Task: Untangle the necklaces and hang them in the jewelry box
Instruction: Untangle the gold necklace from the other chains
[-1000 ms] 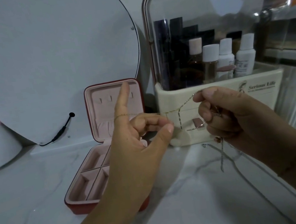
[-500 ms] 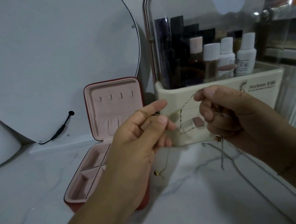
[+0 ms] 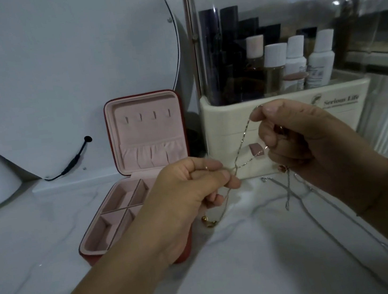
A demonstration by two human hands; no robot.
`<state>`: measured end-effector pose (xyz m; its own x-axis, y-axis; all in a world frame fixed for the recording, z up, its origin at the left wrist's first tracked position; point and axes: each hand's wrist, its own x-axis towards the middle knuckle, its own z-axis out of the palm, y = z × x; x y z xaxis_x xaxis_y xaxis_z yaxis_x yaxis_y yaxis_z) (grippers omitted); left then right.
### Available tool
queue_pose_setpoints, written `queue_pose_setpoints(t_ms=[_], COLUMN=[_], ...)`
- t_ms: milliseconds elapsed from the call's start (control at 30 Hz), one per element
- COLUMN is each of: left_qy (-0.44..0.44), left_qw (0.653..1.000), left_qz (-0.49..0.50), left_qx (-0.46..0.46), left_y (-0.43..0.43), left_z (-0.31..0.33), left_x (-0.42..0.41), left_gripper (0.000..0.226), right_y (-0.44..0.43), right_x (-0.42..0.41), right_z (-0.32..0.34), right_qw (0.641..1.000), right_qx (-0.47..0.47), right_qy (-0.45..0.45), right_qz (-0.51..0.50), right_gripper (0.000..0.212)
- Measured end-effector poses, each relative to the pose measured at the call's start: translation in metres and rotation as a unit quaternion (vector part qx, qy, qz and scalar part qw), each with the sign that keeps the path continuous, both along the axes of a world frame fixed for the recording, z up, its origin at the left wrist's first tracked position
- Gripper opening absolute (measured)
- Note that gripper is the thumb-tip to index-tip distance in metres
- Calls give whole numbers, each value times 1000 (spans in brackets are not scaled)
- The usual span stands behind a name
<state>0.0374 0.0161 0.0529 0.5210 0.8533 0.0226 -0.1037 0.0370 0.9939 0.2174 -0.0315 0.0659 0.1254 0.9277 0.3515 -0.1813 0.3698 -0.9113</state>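
Gold-toned fine chain [image 3: 243, 145] spans the gap between both hands, held above the surface [image 3: 252, 262]. Two strands cross just right of the left hand's fingertips. The left hand [image 3: 189, 192] is closed, thumb and forefinger pinching the chain at that crossing. A tail hangs from it down to a small gold fitting [image 3: 208, 221] near the surface. The right hand [image 3: 298, 138] is curled, thumb and forefinger pinching the upper end and lower fingers trapping a second strand. A silver necklace [image 3: 289, 191] trails below the right hand onto the surface. Whether it is knotted into the gold one cannot be told.

Recommended procedure: keep the strands slack, since tension is likely to lock a knot. Roll the crossing between the fingertips to open a loop, then feed the free tail through. Separate one necklace fully before hanging it.

The jewelry box [image 3: 149, 133] stands open left of the hands, lid upright. It has a red shell and pink velvety lining, with four small bare hooks [image 3: 147, 116] above a gathered pocket. The surface is smooth, white and marble-patterned. A cream organiser [image 3: 220, 113] with a clear domed cover stands far right.
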Motion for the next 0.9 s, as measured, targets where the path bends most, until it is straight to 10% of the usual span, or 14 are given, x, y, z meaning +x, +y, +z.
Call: queue_pose_setpoints(t_ms=[500, 900], left_qy=[-18, 67], left_qw=[999, 998], left_qz=[31, -8], left_qx=[-33, 19], left_y=[4, 7], left_z=[2, -3], left_x=[-1, -3], left_gripper=[44, 19], right_y=[1, 2], right_x=[7, 5], right_z=[4, 4], right_qw=[999, 998], right_qx=[-7, -20], right_qy=[31, 50], right_qz=[-35, -41], right_gripper=[17, 17])
